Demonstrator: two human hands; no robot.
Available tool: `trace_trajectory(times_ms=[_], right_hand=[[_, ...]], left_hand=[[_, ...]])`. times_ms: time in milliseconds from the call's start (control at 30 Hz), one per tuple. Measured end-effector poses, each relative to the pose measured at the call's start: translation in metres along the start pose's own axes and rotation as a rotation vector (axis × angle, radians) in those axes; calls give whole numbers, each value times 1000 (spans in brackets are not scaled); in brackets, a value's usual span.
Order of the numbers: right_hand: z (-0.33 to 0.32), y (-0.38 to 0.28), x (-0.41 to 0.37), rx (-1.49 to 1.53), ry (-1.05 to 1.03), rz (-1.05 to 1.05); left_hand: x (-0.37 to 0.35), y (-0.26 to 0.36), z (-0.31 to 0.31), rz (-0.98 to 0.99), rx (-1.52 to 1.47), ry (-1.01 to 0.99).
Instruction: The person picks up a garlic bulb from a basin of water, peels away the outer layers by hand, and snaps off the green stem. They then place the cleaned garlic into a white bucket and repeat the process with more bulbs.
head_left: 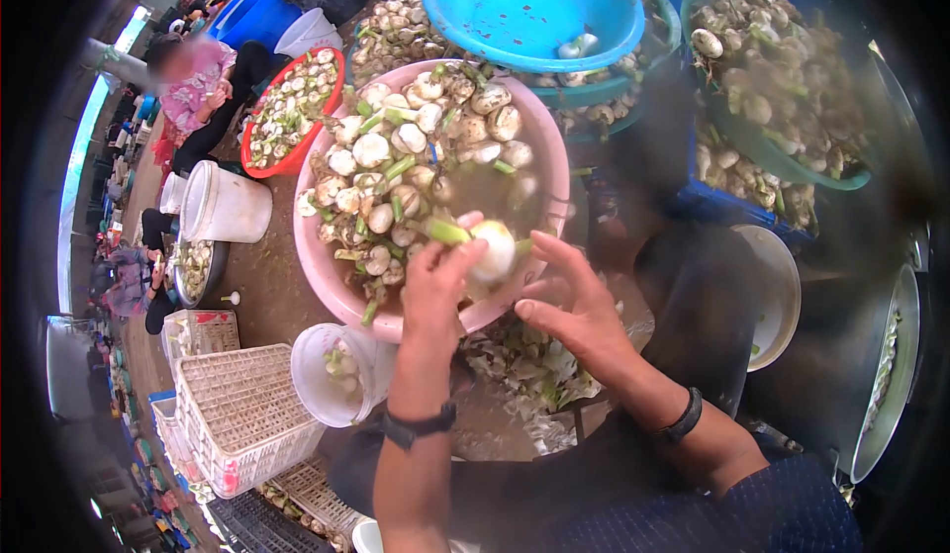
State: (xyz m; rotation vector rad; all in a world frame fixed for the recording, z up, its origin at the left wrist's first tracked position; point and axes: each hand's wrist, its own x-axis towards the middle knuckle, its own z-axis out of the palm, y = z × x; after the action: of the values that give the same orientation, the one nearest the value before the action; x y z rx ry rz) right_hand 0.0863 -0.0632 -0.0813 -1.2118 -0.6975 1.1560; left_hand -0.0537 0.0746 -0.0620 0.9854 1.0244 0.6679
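Over the tub (315, 274), the left hand (435, 281) pinches the bulb (493, 252), long axis ten-to-four o'clock, stem toward ten; the right hand (584, 318) spreads at four.

Hands and forearms, seen from above: the left forearm (411, 484) stood nearly upright in the view, its hand (441, 281) raised, with thumb and fingers closed in a grip. The right forearm (638, 390) slanted up and leftward from the lower right; the right hand (579, 311) was open, its thumb (544, 318) parted from the index finger (559, 252), both directed toward the left hand
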Motion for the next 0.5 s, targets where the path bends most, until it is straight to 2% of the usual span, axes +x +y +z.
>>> trace_trajectory(times_ms=[167, 267, 400, 500], right_hand=[[5, -15, -26, -454, -149, -266], [7, -8, -41, -473, -145, -361], [6, 8, -55, -519, -188, -476], [4, 11, -65, -590, -187, -414]], left_hand=[[-81, -23, 2, -1, -117, 14], [-111, -33, -4, -8, -199, 7], [-121, -54, -20, 4, 81, -16], [-124, -64, -15, 29, 48, 36]])
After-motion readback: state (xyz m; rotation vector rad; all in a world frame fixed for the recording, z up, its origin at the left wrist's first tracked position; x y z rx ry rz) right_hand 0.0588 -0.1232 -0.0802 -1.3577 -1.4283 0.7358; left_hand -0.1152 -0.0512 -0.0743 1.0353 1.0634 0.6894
